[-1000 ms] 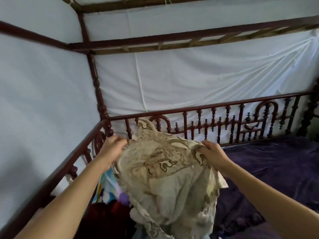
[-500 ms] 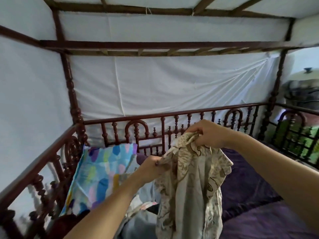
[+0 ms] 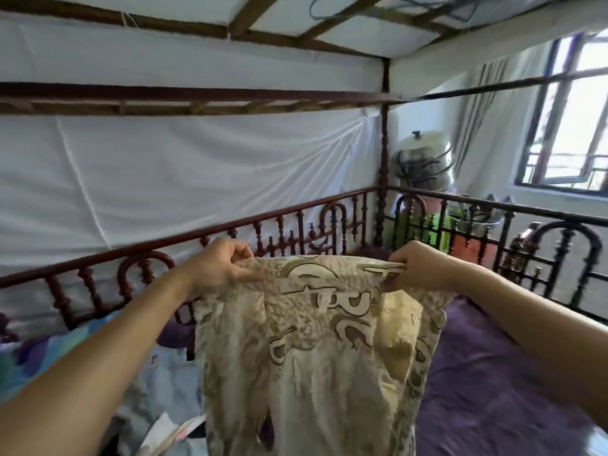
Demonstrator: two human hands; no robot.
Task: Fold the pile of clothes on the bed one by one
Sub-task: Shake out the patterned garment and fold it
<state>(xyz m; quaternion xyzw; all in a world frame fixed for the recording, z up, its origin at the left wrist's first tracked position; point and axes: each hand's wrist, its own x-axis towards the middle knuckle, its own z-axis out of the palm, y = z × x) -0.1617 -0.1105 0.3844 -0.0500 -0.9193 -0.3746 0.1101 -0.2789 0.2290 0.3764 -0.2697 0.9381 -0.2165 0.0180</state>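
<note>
Bed (image 3: 513,399): four-poster in dark reddish wood. A low rail (image 3: 283,222) of turned spindles and arches runs along the far side and the right end, and the two runs meet at a corner post (image 3: 382,179). The mattress carries a purple cover (image 3: 467,343), visible across the right half.

On the left half, close to the rail:
- A patchy cloth (image 3: 29,366) in blue, purple and pale tones.
- Just beside it, a heap of pale blue-grey clothes (image 3: 171,380).
- At the near edge, a white and pink piece (image 3: 171,434), kind not discernible.
</note>
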